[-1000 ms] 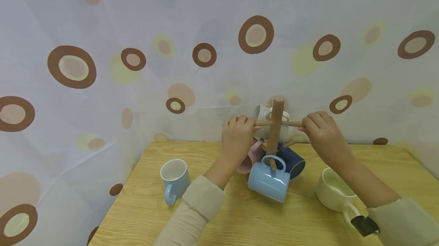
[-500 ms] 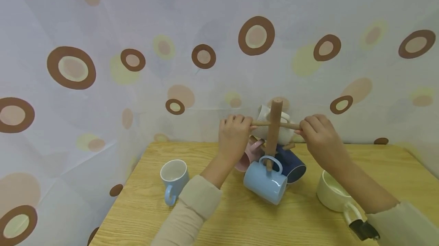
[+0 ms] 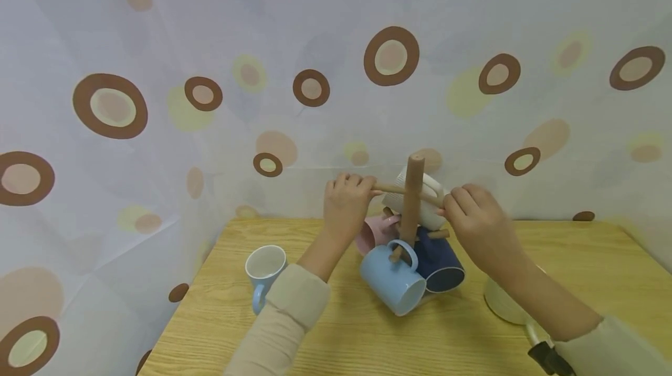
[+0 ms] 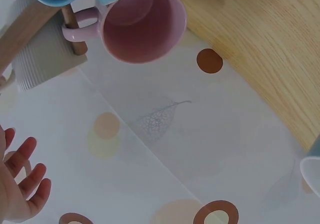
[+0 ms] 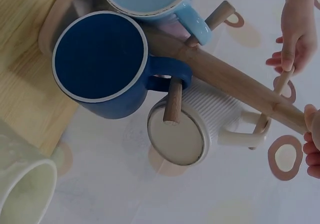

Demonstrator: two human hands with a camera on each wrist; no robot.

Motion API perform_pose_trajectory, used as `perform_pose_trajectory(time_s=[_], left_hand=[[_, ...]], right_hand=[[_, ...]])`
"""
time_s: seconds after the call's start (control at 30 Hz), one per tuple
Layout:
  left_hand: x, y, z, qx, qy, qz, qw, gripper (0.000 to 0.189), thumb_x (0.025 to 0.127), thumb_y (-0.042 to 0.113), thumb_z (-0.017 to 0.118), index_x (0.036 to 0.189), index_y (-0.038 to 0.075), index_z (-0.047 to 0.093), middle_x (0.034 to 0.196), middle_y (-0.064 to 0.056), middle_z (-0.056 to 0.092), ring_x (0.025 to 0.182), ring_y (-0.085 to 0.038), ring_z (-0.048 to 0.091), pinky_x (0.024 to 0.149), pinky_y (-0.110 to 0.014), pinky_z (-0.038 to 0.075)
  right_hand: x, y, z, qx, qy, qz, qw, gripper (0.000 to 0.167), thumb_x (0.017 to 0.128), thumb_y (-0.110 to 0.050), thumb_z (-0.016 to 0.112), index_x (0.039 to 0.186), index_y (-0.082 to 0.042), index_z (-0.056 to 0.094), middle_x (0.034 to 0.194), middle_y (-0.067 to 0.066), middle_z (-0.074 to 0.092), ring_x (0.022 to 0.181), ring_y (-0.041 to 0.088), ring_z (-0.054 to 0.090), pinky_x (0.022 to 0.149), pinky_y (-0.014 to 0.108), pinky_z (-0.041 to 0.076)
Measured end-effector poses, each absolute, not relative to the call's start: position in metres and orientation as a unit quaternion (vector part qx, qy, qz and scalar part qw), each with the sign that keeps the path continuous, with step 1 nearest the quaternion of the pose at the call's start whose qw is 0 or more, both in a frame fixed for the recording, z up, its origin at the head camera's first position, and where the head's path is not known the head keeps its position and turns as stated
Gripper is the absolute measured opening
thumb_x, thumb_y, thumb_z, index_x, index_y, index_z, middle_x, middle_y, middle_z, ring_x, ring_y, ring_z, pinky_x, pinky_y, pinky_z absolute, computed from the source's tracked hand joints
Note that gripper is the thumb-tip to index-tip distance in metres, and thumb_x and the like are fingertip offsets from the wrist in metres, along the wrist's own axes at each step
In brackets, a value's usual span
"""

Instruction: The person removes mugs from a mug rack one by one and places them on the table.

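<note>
A wooden mug tree [image 3: 412, 201] stands toward the back of the table, leaning slightly. My left hand [image 3: 343, 204] pinches the end of its upper left peg, while my right hand [image 3: 479, 225] pinches the upper right one. Below them a light blue mug [image 3: 391, 277] hangs by its handle at the front. Beside it hangs a navy mug [image 3: 441, 262], its handle around a peg in the right wrist view. A pink mug [image 4: 142, 24] hangs at the left, and a white ribbed mug [image 5: 200, 119] hangs at the back, partly hidden behind the post.
Left of my left forearm, a blue mug [image 3: 265, 268] with a white inside stands upright on the wooden table [image 3: 357, 341]. A cream mug [image 3: 501, 301] stands at the right, partly covered by my right forearm. A patterned sheet [image 3: 336, 26] hangs behind the table.
The mug tree has turned clockwise as seen from above. Its front light blue mug has swung left, the navy mug forward. Both hands have moved left with the pegs, the right one also nearer.
</note>
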State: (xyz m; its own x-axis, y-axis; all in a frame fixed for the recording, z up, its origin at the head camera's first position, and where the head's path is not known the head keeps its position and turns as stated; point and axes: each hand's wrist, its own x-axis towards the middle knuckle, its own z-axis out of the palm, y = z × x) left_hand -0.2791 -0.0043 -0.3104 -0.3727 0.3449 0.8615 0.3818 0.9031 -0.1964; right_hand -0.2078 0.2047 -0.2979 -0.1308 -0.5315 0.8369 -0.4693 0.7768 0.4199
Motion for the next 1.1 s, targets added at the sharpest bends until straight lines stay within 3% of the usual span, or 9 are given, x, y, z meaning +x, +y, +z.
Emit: perform_pose_trajectory(time_s=[0.47,0.87,1.1], left_hand=[[-0.289,-0.015,-0.31,-0.23,-0.819,-0.007,0.526,0.027,0.078,0.046,0.057,0.089,0.023,0.066,0.078,0.004,0.07,0.079,-0.017,0.063,0.063,-0.028,0.048],[-0.297,-0.023,-0.304,-0.257,-0.847,-0.012,0.465,0.028,0.082,0.044,0.055,0.096,0.023,0.066,0.087,0.002,0.072,0.084,-0.018,0.062,0.069,-0.031,0.049],[-0.298,-0.027,-0.303,-0.271,-0.835,-0.012,0.479,0.025,0.08,0.043,0.057,0.093,0.024,0.066,0.084,0.003,0.071,0.082,-0.018,0.061,0.069,-0.03,0.049]], right_hand=[[-0.203,0.188,-0.298,0.326,-0.746,-0.047,0.579,0.041,0.1,-0.02,0.037,0.081,0.011,0.056,0.076,0.02,0.056,0.073,0.032,0.052,0.065,0.04,0.049],[-0.202,0.17,-0.299,0.308,-0.74,-0.067,0.594,0.041,0.1,-0.02,0.036,0.08,0.009,0.056,0.073,0.017,0.054,0.071,0.03,0.052,0.065,0.039,0.048],[-0.199,0.164,-0.3,0.309,-0.741,-0.068,0.592,0.042,0.101,-0.019,0.035,0.081,0.01,0.058,0.074,0.017,0.054,0.07,0.03,0.05,0.063,0.039,0.049]])
